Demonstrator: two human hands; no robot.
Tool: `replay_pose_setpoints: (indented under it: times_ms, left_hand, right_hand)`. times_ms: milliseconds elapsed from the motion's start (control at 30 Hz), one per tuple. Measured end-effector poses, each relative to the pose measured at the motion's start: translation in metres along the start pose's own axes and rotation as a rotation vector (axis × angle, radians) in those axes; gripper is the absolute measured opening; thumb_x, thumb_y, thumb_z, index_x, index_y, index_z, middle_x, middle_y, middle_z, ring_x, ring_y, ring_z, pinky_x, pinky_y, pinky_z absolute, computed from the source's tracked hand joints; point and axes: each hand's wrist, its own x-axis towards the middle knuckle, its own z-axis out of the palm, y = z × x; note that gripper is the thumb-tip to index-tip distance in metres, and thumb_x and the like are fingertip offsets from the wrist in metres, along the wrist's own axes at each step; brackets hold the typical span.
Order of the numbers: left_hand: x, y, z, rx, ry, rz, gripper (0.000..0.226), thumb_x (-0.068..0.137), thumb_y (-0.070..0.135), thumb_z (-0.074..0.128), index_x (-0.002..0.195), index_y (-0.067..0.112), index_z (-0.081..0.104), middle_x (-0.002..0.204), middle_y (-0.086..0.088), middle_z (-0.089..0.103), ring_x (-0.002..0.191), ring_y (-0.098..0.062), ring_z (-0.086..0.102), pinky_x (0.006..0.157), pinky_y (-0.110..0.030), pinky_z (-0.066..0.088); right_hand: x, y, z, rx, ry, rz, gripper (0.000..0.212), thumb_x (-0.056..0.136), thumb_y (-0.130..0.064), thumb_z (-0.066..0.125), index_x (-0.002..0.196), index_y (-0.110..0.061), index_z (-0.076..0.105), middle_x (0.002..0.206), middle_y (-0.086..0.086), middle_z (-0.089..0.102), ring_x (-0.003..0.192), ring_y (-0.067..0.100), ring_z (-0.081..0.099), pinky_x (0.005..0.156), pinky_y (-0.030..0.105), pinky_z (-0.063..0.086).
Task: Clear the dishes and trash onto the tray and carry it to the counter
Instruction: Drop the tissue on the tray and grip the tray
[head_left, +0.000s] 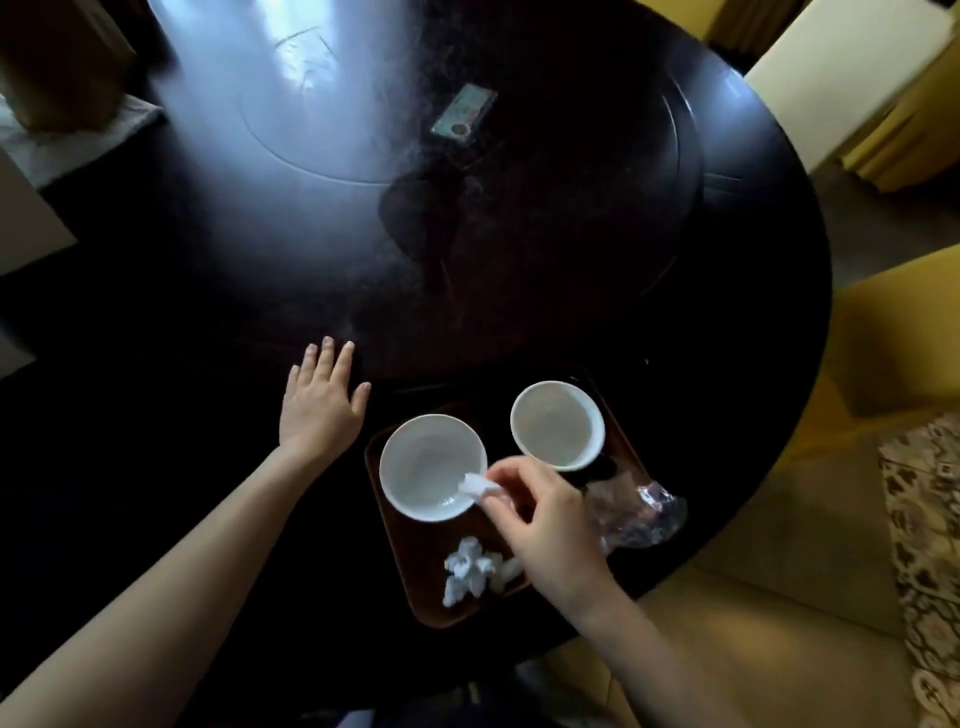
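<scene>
A dark brown tray lies on the near edge of the round black table. On it stand two white bowls, one at the left and one at the right, both empty. A crumpled white tissue lies at the tray's near end, and clear crumpled plastic wrap hangs over its right edge. My right hand pinches a small wad of white tissue over the left bowl's rim. My left hand rests flat on the table left of the tray, fingers spread.
A lazy Susan fills the table's middle, with a small flat card or packet on it. A yellow upholstered chair stands at the right with a patterned cushion. Curtains and a wall lie beyond.
</scene>
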Motion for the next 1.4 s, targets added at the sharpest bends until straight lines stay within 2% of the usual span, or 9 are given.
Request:
replay_pose_setpoints:
  times_ms: [167, 333, 567, 767, 867, 933, 1067, 1200, 1400]
  left_hand:
    - [-0.073, -0.001, 0.009, -0.268, 0.04, -0.111, 0.059, 0.091, 0.026, 0.049, 0.143, 0.008, 0.028, 0.152, -0.016, 0.027, 0.143, -0.028, 0.019, 0.116, -0.039, 0.016]
    - [-0.152, 0.022, 0.037, -0.399, 0.025, -0.296, 0.043, 0.087, 0.022, 0.058, 0.126, 0.005, 0.051, 0.118, -0.018, 0.061, 0.112, -0.031, 0.054, 0.095, -0.039, 0.04]
    - [-0.16, 0.05, 0.046, -0.541, 0.044, -0.46, 0.022, 0.086, 0.02, 0.057, 0.107, 0.012, 0.059, 0.074, 0.003, 0.058, 0.072, -0.016, 0.057, 0.064, -0.029, 0.044]
    - [-0.155, 0.045, 0.051, -0.545, 0.032, -0.492, 0.022, 0.084, 0.017, 0.06, 0.105, 0.012, 0.059, 0.072, 0.004, 0.058, 0.076, -0.023, 0.062, 0.075, -0.044, 0.053]
    - [-0.156, 0.045, 0.054, -0.538, 0.041, -0.484, 0.022, 0.084, 0.017, 0.059, 0.106, 0.011, 0.058, 0.071, 0.004, 0.057, 0.077, -0.024, 0.061, 0.075, -0.043, 0.052]
    - [-0.155, 0.046, 0.055, -0.529, 0.054, -0.483, 0.023, 0.085, 0.016, 0.059, 0.107, 0.011, 0.057, 0.072, 0.004, 0.056, 0.077, -0.023, 0.059, 0.074, -0.04, 0.05]
    - [-0.155, 0.047, 0.055, -0.512, 0.061, -0.488, 0.022, 0.085, 0.016, 0.058, 0.106, 0.011, 0.056, 0.076, 0.0, 0.058, 0.08, -0.025, 0.059, 0.075, -0.04, 0.049]
    - [-0.155, 0.048, 0.055, -0.511, 0.063, -0.483, 0.022, 0.086, 0.017, 0.057, 0.107, 0.011, 0.056, 0.074, 0.003, 0.056, 0.078, -0.023, 0.058, 0.073, -0.039, 0.048]
    - [-0.154, 0.046, 0.059, -0.523, 0.065, -0.49, 0.022, 0.086, 0.017, 0.057, 0.107, 0.012, 0.056, 0.072, 0.005, 0.055, 0.078, -0.022, 0.058, 0.07, -0.035, 0.045]
  right_hand:
    - [-0.032, 0.058, 0.027, -0.213, 0.059, 0.005, 0.016, 0.078, -0.012, 0.067, 0.091, -0.021, 0.063, 0.088, -0.006, 0.062, 0.088, 0.002, 0.046, 0.081, 0.014, 0.042]
    - [-0.022, 0.068, 0.039, -0.398, 0.051, -0.119, 0.013, 0.076, -0.011, 0.061, 0.088, -0.015, 0.06, 0.086, 0.003, 0.064, 0.085, 0.025, 0.056, 0.075, 0.037, 0.05]
    - [-0.019, 0.07, 0.04, -0.393, -0.062, -0.214, 0.021, 0.079, -0.01, 0.063, 0.099, -0.008, 0.06, 0.097, 0.01, 0.065, 0.091, 0.03, 0.058, 0.079, 0.04, 0.053]
    - [-0.017, 0.074, -0.032, -0.241, 0.211, -0.293, 0.018, 0.083, -0.01, 0.058, 0.1, -0.007, 0.063, 0.096, 0.009, 0.066, 0.095, 0.017, 0.052, 0.089, 0.016, 0.037]
    - [-0.02, 0.107, -0.073, -0.393, 0.411, -0.157, 0.017, 0.083, -0.016, 0.058, 0.096, -0.006, 0.063, 0.092, 0.012, 0.066, 0.09, 0.023, 0.051, 0.084, 0.03, 0.044]
    - [-0.027, 0.125, -0.079, -0.458, 0.339, 0.003, 0.029, 0.079, -0.021, 0.067, 0.102, -0.004, 0.061, 0.097, 0.016, 0.064, 0.091, 0.031, 0.053, 0.08, 0.043, 0.05]
    - [-0.033, 0.143, -0.053, -0.545, -0.011, 0.048, 0.053, 0.076, -0.036, 0.07, 0.116, -0.004, 0.055, 0.11, 0.015, 0.06, 0.104, 0.032, 0.051, 0.091, 0.042, 0.045]
    - [-0.022, 0.141, -0.029, -0.606, 0.038, 0.035, 0.046, 0.069, -0.031, 0.077, 0.103, -0.004, 0.061, 0.101, 0.016, 0.062, 0.101, 0.034, 0.055, 0.094, 0.044, 0.045]
    - [-0.007, 0.128, -0.011, -0.546, 0.165, 0.147, 0.049, 0.07, -0.017, 0.076, 0.109, 0.003, 0.054, 0.115, 0.023, 0.055, 0.114, 0.039, 0.049, 0.099, 0.045, 0.042]
